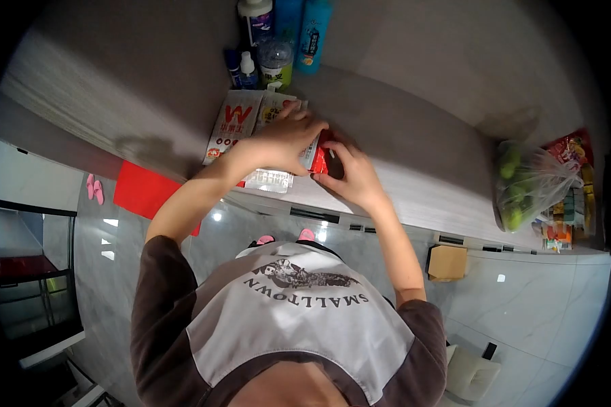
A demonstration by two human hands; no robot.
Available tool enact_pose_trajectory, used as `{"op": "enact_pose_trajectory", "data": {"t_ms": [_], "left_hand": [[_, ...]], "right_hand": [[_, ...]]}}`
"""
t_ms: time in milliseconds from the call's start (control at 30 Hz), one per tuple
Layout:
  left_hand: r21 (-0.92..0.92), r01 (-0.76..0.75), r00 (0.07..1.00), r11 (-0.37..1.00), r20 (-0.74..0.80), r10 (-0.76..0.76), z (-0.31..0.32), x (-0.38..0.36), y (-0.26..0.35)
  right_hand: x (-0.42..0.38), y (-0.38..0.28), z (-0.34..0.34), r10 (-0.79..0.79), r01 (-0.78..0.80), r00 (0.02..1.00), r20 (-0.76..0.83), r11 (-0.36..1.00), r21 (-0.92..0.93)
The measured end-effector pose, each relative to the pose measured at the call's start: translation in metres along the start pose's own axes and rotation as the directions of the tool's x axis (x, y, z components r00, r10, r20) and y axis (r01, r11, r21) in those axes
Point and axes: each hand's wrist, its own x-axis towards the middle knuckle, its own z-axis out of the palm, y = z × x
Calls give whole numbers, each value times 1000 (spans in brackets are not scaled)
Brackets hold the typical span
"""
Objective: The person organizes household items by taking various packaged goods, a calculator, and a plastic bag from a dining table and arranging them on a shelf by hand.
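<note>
A small red and white packet (321, 160) is between my two hands, above the front part of the shelf. My left hand (288, 141) comes over it from the left, thumb and fingers closed around its near side. From the right, my right hand (353, 175) pinches its red end between thumb and fingers. Left of the hands lies a white paper packet with a red W (236, 117). Another printed packet (268, 105) lies partly hidden behind my left hand. Under my left wrist, a silvery packet (270, 180) lies at the shelf's front edge.
Behind the packets stand several bottles, among them a blue bottle (313, 37), a white-capped bottle (256, 20) and a clear-topped tub (276, 61). At the right end sits a plastic bag (519, 183) with green items. A cardboard box (447, 262) is on the floor.
</note>
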Motion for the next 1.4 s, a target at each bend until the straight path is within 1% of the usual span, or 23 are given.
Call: {"op": "enact_pose_trajectory", "data": {"t_ms": [100,133,200,300,333,433,467,567,667,700,767,800,900,967,1100,1200,1300,1367,1400], "left_hand": [[13,-26,996,1000,-82,27,7,-4,-1],[10,-27,997,1000,-72,27,6,-4,1],[2,-27,998,1000,-50,27,-1,-6,5],[59,-104,984,993,-141,112,3,-13,11],[31,-97,989,995,-108,100,1,-13,18],[42,-110,994,993,5,110,0,-15,28],[31,-85,995,996,48,83,0,-15,30],[88,-76,996,993,59,71,3,-17,31],[109,-87,996,990,21,86,9,-22,27],[116,-86,996,990,10,85,9,-25,27],[130,-82,996,988,-10,84,5,-29,28],[124,-80,997,989,-5,81,4,-29,28],[101,-68,998,992,16,67,4,-31,28],[83,-46,999,996,32,44,4,-32,28],[18,-48,999,999,-4,48,7,-35,28],[-7,-51,997,999,-53,50,11,-37,26],[-55,-64,995,996,-78,60,14,-38,22],[-73,-94,992,993,-90,87,16,-37,19],[-65,-75,994,995,-82,70,13,-38,20]], "right_hand": [[-6,-7,3,-124,98,988,-92,965,-245],[-7,-6,4,-130,96,985,-110,957,-272],[-9,-1,5,-84,51,992,-99,955,-292],[-3,14,4,-46,3,990,-136,954,-301],[2,19,3,-36,-12,987,-156,954,-300],[21,28,0,-19,-49,982,-188,935,-350],[27,29,0,-9,-54,985,-173,932,-358],[50,32,1,-23,10,999,-44,959,-282],[59,37,2,-94,100,995,36,971,-217],[59,38,1,-60,62,998,35,996,-61],[59,41,-5,9,-21,999,48,968,249],[60,40,-6,-70,75,997,-26,966,247],[69,44,-2,-179,182,983,-43,980,80],[79,43,5,-184,184,983,11,983,7],[78,34,1,-162,169,984,76,981,-96],[66,42,7,-127,119,988,-93,989,-94],[66,40,0,-100,100,995,-3,993,-57],[65,36,3,64,-63,998,-13,993,96],[63,35,7,153,-147,988,-21,974,173]]}}
